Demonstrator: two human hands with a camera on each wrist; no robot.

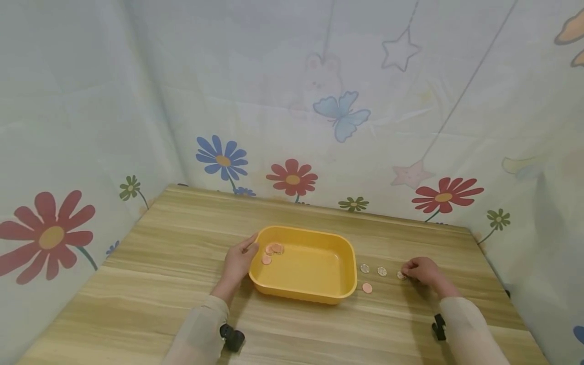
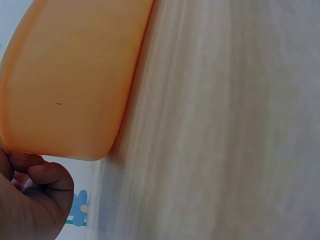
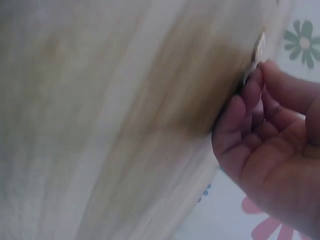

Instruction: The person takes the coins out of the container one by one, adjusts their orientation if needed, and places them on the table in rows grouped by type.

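Note:
A yellow plastic tray (image 1: 301,295) sits on the wooden table. My left hand (image 1: 238,261) grips its left end at the rim; in the left wrist view the curled fingers (image 2: 50,175) are right at the tray's end wall. Several copper-coloured coins (image 1: 266,259) lie inside the tray near that hand. To the right of the tray, my right hand (image 1: 424,271) pinches a silver-coloured coin (image 1: 401,275) between thumb and fingertips, close over the tabletop. Two more silver-coloured coins, one nearer the tray (image 1: 364,268) and one beside my hand (image 1: 381,271), lie in line with it.
A single copper-coloured coin (image 1: 367,288) lies on the table (image 1: 150,274) just off the tray's right front corner. Behind the table and along both sides hangs a white cloth (image 1: 255,101) printed with flowers, stars and a butterfly.

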